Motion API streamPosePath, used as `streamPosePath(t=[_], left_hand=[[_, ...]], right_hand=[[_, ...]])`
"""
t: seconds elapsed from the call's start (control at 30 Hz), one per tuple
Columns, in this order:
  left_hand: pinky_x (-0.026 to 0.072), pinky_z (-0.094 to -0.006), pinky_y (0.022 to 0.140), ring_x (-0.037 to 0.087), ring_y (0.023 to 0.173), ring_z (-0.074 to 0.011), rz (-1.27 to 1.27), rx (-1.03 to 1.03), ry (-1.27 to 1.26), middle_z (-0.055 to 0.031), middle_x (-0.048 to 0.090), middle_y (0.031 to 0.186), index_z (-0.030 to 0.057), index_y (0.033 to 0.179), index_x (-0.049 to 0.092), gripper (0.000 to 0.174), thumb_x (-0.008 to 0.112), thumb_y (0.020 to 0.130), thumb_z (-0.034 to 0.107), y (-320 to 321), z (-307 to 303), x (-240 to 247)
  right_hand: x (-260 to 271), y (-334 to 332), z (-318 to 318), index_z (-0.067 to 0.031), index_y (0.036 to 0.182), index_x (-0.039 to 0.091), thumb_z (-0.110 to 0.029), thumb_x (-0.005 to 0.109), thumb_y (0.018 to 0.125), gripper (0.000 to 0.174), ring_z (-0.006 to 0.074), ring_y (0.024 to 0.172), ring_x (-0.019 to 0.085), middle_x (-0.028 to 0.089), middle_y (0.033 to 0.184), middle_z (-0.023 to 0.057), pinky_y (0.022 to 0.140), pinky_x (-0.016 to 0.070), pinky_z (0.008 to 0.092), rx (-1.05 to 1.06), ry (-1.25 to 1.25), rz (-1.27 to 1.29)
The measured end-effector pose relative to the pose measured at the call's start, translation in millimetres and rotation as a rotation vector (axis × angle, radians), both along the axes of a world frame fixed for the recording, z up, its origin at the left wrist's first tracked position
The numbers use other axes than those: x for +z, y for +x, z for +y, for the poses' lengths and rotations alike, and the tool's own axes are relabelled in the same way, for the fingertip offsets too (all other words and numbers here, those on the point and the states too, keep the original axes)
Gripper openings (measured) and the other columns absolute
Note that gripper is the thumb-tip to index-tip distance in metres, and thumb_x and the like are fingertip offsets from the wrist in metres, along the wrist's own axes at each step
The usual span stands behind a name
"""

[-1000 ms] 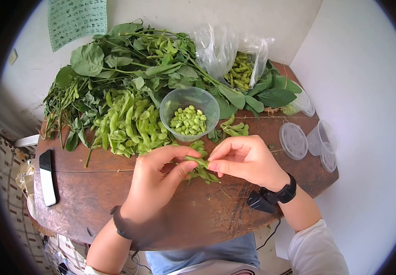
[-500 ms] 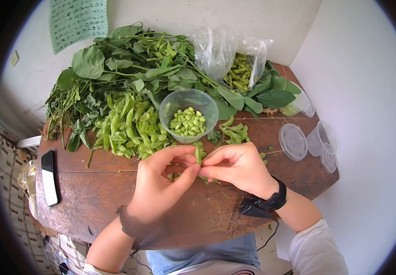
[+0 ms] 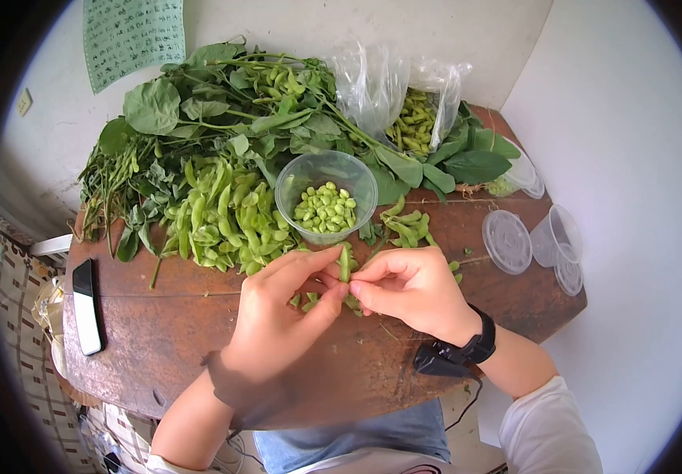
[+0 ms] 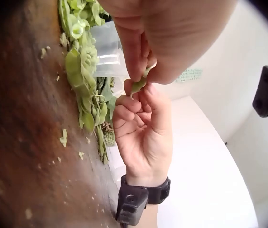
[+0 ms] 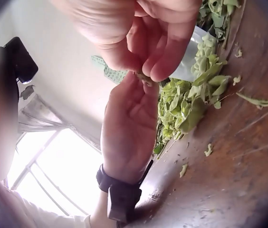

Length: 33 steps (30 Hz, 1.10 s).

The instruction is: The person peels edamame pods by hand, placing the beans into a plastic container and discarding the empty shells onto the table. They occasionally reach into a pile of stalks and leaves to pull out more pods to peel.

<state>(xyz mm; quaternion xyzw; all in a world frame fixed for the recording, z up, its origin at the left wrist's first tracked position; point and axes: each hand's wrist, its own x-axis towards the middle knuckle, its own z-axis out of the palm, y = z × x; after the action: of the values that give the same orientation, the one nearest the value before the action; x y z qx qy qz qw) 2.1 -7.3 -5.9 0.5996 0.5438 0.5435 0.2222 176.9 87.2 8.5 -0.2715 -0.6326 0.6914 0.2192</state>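
Note:
Both hands meet over the table just in front of a clear plastic tub (image 3: 286,201). My left hand (image 3: 282,296) pinches a green soybean pod (image 3: 345,262) between thumb and fingers, with the pod pointing away from me. The thumb and fingertips of my right hand (image 3: 420,292) pinch its near end; in the left wrist view the pod (image 4: 138,86) shows between both sets of fingertips. Shelled green beans (image 3: 325,207) lie in the bottom of the tub. Beneath the hands are loose pods and husks, partly hidden.
A heap of pods (image 3: 226,213) lies left of the tub, with leafy stalks (image 3: 199,110) behind. A plastic bag (image 3: 416,122) of pods stands at the back. Lids (image 3: 507,241) and a small clear cup (image 3: 545,243) sit at right, a phone (image 3: 88,308) at left.
The pod has turned from lying crosswise between the hands to pointing away from me. My right hand has shifted slightly left and nearer, its fingertips now at the pod's near end.

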Motion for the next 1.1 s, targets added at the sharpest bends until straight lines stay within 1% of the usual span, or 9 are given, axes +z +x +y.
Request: streamPosePath(t=[0.1, 0.43, 0.5, 0.7, 0.77, 0.83, 0.87, 0.97, 1.1], left_hand=[[0.0564, -0.0266, 0.069, 0.068, 0.083, -0.0155, -0.080, -0.019, 0.033, -0.0114, 0.067, 0.095, -0.0063, 0.114, 0.063, 0.035, 0.069, 0.080, -0.004, 2.8, -0.1, 0.9], [0.0571, -0.0280, 0.072, 0.069, 0.077, -0.0149, -0.160, 0.084, -0.155, -0.0102, 0.069, 0.084, -0.0033, 0.114, 0.063, 0.037, 0.067, 0.077, 0.001, 10.6, -0.8, 0.2], [0.0571, -0.0280, 0.072, 0.070, 0.076, -0.0148, -0.158, 0.098, -0.160, -0.0103, 0.069, 0.084, -0.0018, 0.115, 0.063, 0.038, 0.067, 0.077, 0.001, 11.2, -0.4, 0.7], [0.0562, -0.0264, 0.070, 0.068, 0.072, -0.0118, -0.166, 0.125, -0.165, -0.0085, 0.069, 0.082, 0.0028, 0.120, 0.063, 0.044, 0.066, 0.077, -0.002, 9.5, 2.0, -5.2], [0.0540, -0.0230, 0.067, 0.066, 0.073, -0.0082, -0.262, 0.102, -0.240, -0.0055, 0.067, 0.082, 0.0023, 0.122, 0.062, 0.045, 0.062, 0.078, -0.005, 7.0, 1.3, -2.5], [0.0527, -0.0218, 0.067, 0.064, 0.074, -0.0072, -0.311, 0.076, -0.226, -0.0041, 0.066, 0.083, 0.0015, 0.122, 0.062, 0.044, 0.060, 0.079, -0.007, 5.1, 0.6, -3.0], [0.0514, -0.0206, 0.066, 0.062, 0.074, -0.0062, -0.359, 0.048, -0.213, -0.0028, 0.065, 0.084, 0.0006, 0.122, 0.062, 0.043, 0.058, 0.079, -0.008, 3.9, 0.6, -2.6], [0.0525, -0.0214, 0.068, 0.060, 0.077, -0.0074, -0.570, 0.002, -0.232, -0.0021, 0.062, 0.088, -0.0007, 0.122, 0.062, 0.042, 0.055, 0.081, -0.009, 4.3, -0.3, 1.3], [0.0538, -0.0229, 0.068, 0.057, 0.079, -0.0069, -0.665, -0.035, -0.228, 0.0003, 0.058, 0.091, -0.0008, 0.125, 0.057, 0.043, 0.050, 0.084, -0.008, 3.7, 0.8, -1.1]], right_hand=[[-6.8, -1.9, -3.4, 0.0047, 0.093, 0.068, -0.005, 0.070, 0.087, 0.011, 0.0072, 0.073, 0.062, 0.068, 0.083, 0.0039, 0.065, 0.0509, 0.0218, -0.046, 0.232, 0.061], [-10.6, -6.8, -2.7, 0.0014, 0.079, 0.066, -0.005, 0.075, 0.075, 0.012, 0.0105, 0.064, 0.064, 0.066, 0.072, 0.0079, 0.058, 0.0515, 0.0251, -0.082, 0.710, -0.015], [-8.7, -6.5, -4.1, 0.0022, 0.078, 0.063, 0.004, 0.075, 0.075, 0.012, 0.0097, 0.072, 0.064, 0.067, 0.079, 0.0065, 0.065, 0.0535, 0.0241, -0.058, 0.690, -0.051], [-18.4, -9.1, -2.4, 0.0031, 0.082, 0.064, 0.004, 0.073, 0.078, 0.010, 0.0091, 0.071, 0.064, 0.067, 0.079, 0.0050, 0.065, 0.0538, 0.0241, -0.059, 0.468, -0.016], [-16.9, -10.2, -3.5, 0.0034, 0.083, 0.064, 0.004, 0.072, 0.079, 0.008, 0.0092, 0.071, 0.064, 0.067, 0.079, 0.0047, 0.065, 0.0536, 0.0241, -0.059, 0.421, -0.001], [-12.6, -10.8, -5.1, 0.0042, 0.085, 0.064, 0.004, 0.068, 0.083, 0.004, 0.0096, 0.070, 0.063, 0.066, 0.080, 0.0052, 0.062, 0.0531, 0.0240, -0.057, 0.121, 0.045], [-12.9, -11.2, -4.3, 0.0042, 0.085, 0.064, 0.004, 0.068, 0.083, 0.004, 0.0096, 0.070, 0.063, 0.066, 0.080, 0.0052, 0.062, 0.0531, 0.0240, -0.055, 0.125, 0.050], [-18.8, -10.1, -1.6, 0.0039, 0.087, 0.064, 0.003, 0.066, 0.086, 0.002, 0.0109, 0.069, 0.062, 0.065, 0.081, 0.0060, 0.061, 0.0516, 0.0245, -0.014, -0.034, 0.105], [-28.2, -11.0, 2.0, 0.0032, 0.090, 0.064, -0.002, 0.065, 0.090, 0.005, 0.0130, 0.072, 0.061, 0.064, 0.084, 0.0063, 0.065, 0.0502, 0.0256, 0.013, -0.212, 0.213]])
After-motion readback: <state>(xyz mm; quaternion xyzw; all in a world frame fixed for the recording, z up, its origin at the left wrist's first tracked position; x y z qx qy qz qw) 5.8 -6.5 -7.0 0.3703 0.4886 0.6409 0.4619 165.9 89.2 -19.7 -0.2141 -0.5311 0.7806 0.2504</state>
